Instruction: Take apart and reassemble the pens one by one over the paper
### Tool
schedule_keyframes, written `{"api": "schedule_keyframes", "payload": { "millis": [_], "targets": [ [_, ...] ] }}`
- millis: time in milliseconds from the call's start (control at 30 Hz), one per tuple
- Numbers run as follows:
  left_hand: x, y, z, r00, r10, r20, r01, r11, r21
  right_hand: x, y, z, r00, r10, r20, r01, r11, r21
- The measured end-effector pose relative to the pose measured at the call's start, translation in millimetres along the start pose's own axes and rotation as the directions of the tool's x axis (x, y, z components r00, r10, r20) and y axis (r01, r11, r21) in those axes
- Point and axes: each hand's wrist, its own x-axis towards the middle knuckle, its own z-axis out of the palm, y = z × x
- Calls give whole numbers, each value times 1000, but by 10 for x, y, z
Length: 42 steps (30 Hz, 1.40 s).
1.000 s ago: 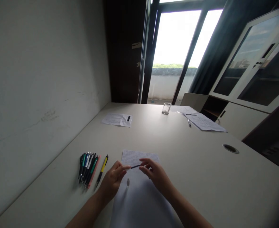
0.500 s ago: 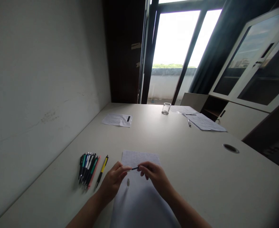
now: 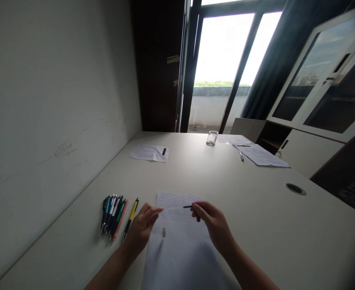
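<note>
My right hand (image 3: 209, 212) pinches a thin dark stick (image 3: 187, 206) that points left; it looks like part of a pen, but its exact kind is unclear. My left hand (image 3: 145, 222) is closed in a pinch, with a small pale bit at the fingertips that I cannot make out. Both hands are above a sheet of paper (image 3: 180, 245) with lines of writing on its far part. Between them, closer to me, a small whitish, clear-looking piece (image 3: 164, 232) is at the paper, with a dark streak below it.
Left of my left hand lie a row of several pens (image 3: 112, 217) and a yellow and black pen (image 3: 131, 217). Farther back are a printed sheet (image 3: 149, 153), a glass (image 3: 211, 138), stacked papers (image 3: 260, 155) and a silver pen (image 3: 241, 156). A round desk hole (image 3: 295, 189) is at right.
My right hand has moved right and slightly away from me with the dark stick, so a gap now separates it from my left hand. My left hand has shifted slightly left.
</note>
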Motion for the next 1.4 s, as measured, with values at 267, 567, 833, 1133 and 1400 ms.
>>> {"api": "schedule_keyframes", "payload": {
  "millis": [267, 567, 833, 1133, 1400],
  "targets": [
    [17, 4, -1, 997, -6, -79, 8, 999, 32, -257, -131, -80, 901, -407, 151, 431, 792, -432],
    [18, -11, 3, 996, -7, -90, 12, 999, 48, -574, -319, 96, 576, -386, 721, 814, 184, -552],
    [10, -13, 9, 996, -12, -83, 17, 998, 60, -630, -258, 211, 515, -297, 804, 854, 98, -511],
    [9, -31, 13, 997, -16, -80, 21, 998, 66, -618, -241, 257, 488, -243, 839, 873, 115, -474],
    [18, -11, 15, 996, -21, -88, 26, 998, 57, -629, -230, 249, 506, -326, 799, 863, 168, -477]
  ]
}}
